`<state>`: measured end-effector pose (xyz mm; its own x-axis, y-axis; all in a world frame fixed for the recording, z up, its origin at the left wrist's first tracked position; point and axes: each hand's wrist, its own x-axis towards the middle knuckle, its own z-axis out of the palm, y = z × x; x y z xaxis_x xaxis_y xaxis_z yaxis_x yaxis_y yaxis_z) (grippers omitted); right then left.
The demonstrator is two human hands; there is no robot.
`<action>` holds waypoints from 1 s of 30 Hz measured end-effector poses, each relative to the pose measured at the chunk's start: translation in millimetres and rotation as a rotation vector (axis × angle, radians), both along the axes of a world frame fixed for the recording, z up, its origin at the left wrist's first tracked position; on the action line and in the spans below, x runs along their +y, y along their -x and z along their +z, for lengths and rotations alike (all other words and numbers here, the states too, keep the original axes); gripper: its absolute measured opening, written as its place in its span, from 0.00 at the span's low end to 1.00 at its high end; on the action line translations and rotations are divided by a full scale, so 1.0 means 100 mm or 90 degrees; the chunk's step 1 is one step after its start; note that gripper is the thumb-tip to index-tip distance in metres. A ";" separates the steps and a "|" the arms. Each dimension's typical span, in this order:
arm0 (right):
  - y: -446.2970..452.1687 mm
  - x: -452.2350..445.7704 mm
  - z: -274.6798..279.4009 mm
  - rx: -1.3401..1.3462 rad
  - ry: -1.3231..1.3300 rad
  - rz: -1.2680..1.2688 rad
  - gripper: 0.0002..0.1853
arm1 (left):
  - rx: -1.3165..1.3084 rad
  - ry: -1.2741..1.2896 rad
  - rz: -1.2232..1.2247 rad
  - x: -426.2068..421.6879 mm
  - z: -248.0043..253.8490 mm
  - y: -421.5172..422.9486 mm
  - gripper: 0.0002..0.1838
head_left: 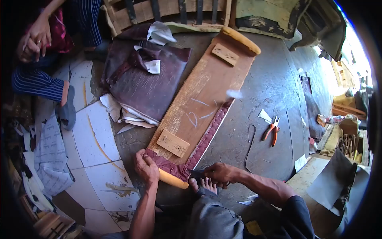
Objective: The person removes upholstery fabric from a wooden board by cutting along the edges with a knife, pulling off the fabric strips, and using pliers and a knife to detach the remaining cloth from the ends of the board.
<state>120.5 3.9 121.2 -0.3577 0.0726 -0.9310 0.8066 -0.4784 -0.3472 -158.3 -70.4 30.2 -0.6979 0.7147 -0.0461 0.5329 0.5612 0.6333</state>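
Observation:
A long wooden panel (199,95) lies slantwise before me, with foam along both short ends. Maroon leather (166,162) is folded over its near end and fastened in a strip along the lower right edge. My left hand (147,166) is closed round the panel's near left corner, on the leather. In my right hand (223,174) is a pair of dark scissors (197,174), their tip by the leather at the near right corner. My fingers partly hide the handles. My bare foot (203,184) is just below that corner. Two wooden blocks (173,143) sit on the panel.
Orange-handled pliers (271,131) lie on the floor at the right, near a thin dark cord (250,147). Folded maroon leather (153,87) lies left of the panel. Another person (38,40) sits at the upper left. A slatted wooden frame (171,14) stands behind.

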 end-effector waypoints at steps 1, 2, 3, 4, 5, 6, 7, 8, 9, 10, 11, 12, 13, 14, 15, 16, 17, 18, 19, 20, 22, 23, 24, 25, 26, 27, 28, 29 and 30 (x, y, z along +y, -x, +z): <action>0.07 -0.04 -0.03 -0.006 0.015 0.004 0.21 | 0.004 0.012 0.010 -0.05 0.02 0.00 0.12; 0.10 -0.12 -0.06 0.008 -0.045 0.055 0.19 | -0.009 0.047 0.009 -0.06 0.02 0.00 0.13; 0.14 -0.13 -0.12 0.026 -0.120 0.107 0.16 | -0.014 0.051 0.012 -0.10 0.00 0.02 0.13; 0.02 -0.29 -0.33 0.115 -0.306 0.113 0.14 | -0.026 0.020 0.023 -0.07 -0.05 0.02 0.13; -0.11 -0.49 -0.46 0.208 -0.487 0.120 0.12 | -0.038 -0.007 0.035 -0.08 -0.07 0.02 0.13; -0.02 -0.47 -0.22 0.166 -0.484 0.133 0.11 | -0.020 -0.003 0.036 -0.07 -0.09 0.02 0.13; -0.02 -0.55 -0.26 0.100 -0.471 0.208 0.13 | -0.020 -0.016 0.043 -0.04 -0.14 0.03 0.13; -0.06 -0.60 -0.31 0.074 -0.505 0.263 0.14 | -0.017 -0.004 0.045 -0.03 -0.18 0.05 0.13; -0.10 -0.71 -0.30 0.047 -0.530 0.313 0.15 | -0.014 0.018 0.043 -0.08 -0.18 0.04 0.13; -0.20 -0.84 -0.41 0.044 -0.532 0.306 0.15 | -0.013 0.016 0.036 -0.11 -0.17 0.02 0.13; -0.33 -0.93 -0.59 0.114 -0.644 0.286 0.17 | -0.008 0.013 0.030 -0.11 -0.16 0.02 0.12; -0.35 -0.88 -0.67 0.191 -0.763 0.268 0.19 | 0.002 0.002 0.028 -0.05 -0.14 0.05 0.12; -0.37 -0.80 -0.77 0.198 -0.778 0.270 0.19 | 0.010 -0.012 0.033 0.04 -0.14 0.09 0.12; -0.37 -0.72 -0.77 0.238 -0.644 0.210 0.18 | 0.012 0.003 0.026 0.05 -0.11 0.09 0.12; -0.31 -0.67 -0.60 0.271 -0.494 0.148 0.17 | 0.010 0.034 0.017 -0.03 -0.06 0.08 0.11; -0.25 -0.55 -0.41 0.237 -0.355 0.112 0.17 | -0.012 0.071 0.004 -0.01 0.01 0.12 0.10; -0.28 -0.47 -0.42 0.237 -0.375 0.116 0.17 | -0.010 0.050 0.004 0.05 -0.01 0.13 0.10; -0.32 -0.40 -0.46 0.231 -0.509 0.248 0.18 | -0.012 0.059 0.019 0.07 -0.06 0.13 0.10; -0.37 -0.48 -0.53 0.221 -0.624 0.377 0.18 | -0.013 0.085 0.032 0.04 -0.07 0.14 0.10; -0.47 -0.59 -0.79 0.283 -0.763 0.380 0.22 | -0.011 0.059 0.024 0.01 -0.11 0.15 0.10; -0.47 -0.77 -0.87 0.259 -0.823 0.396 0.25 | -0.009 0.054 0.023 0.02 -0.14 0.18 0.10; -0.48 -0.84 -0.89 0.230 -0.878 0.409 0.28 | -0.011 0.053 0.018 0.00 -0.15 0.19 0.10; -0.46 -0.89 -0.85 0.234 -0.914 0.387 0.31 | 0.008 0.064 0.024 0.02 -0.10 0.16 0.10; -0.48 -0.93 -0.83 0.236 -0.913 0.392 0.31 | 0.006 0.064 0.028 -0.02 -0.12 0.14 0.10; -0.47 -0.94 -0.84 0.234 -0.895 0.345 0.31 | -0.001 0.050 0.030 0.02 -0.15 0.15 0.10; -0.45 -0.95 -0.84 0.233 -0.871 0.296 0.31 | -0.006 0.043 0.030 0.02 -0.15 0.17 0.10; -0.40 -0.90 -0.63 0.210 -0.742 0.237 0.28 | -0.015 0.028 0.027 0.03 -0.12 0.17 0.10; -0.33 -0.84 -0.43 0.212 -0.743 0.237 0.28 | -0.012 0.027 0.029 0.02 -0.11 0.18 0.10; -0.24 -0.76 -0.22 0.159 -0.647 0.252 0.24 | -0.014 0.017 0.022 0.01 -0.13 0.18 0.10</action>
<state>144.1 -71.8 98.7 -0.6929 0.5980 -0.4028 0.6920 0.3946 -0.6045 -176.8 -69.2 17.1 -0.7202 0.6891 -0.0802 0.4993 0.5951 0.6298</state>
